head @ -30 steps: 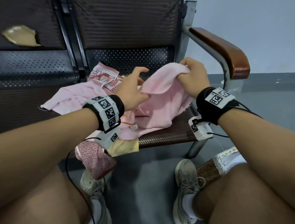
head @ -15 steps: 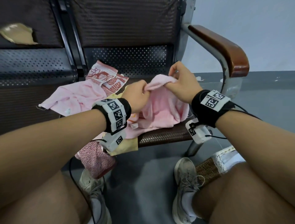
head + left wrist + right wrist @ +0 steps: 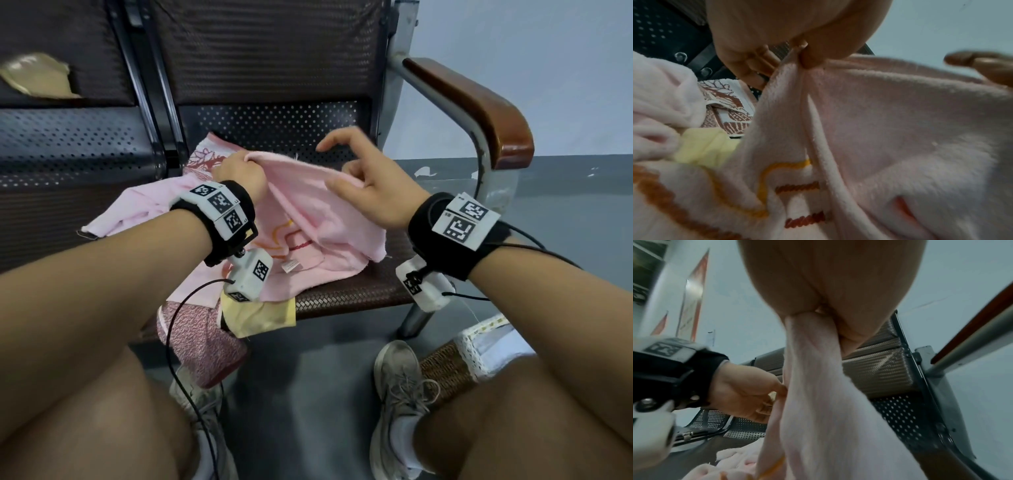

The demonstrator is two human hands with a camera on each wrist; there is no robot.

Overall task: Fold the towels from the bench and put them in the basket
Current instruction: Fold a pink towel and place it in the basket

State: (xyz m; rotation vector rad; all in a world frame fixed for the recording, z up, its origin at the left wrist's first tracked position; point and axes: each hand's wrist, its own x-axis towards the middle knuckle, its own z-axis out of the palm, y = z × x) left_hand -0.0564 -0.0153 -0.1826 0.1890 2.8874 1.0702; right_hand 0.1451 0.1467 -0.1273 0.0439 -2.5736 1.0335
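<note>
Dark perforated bench (image 3: pixel 274 120) against pale wall (image 3: pixel 513 51); grey floor (image 3: pixel 308 377) below.

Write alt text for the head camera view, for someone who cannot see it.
Two hands hold a pink towel stretched above a dark bench seat: the left hand grips one corner, the right hand pinches the edge. More towels are heaped on the seat, and a wicker basket stands on the floor by the right knee.
</note>
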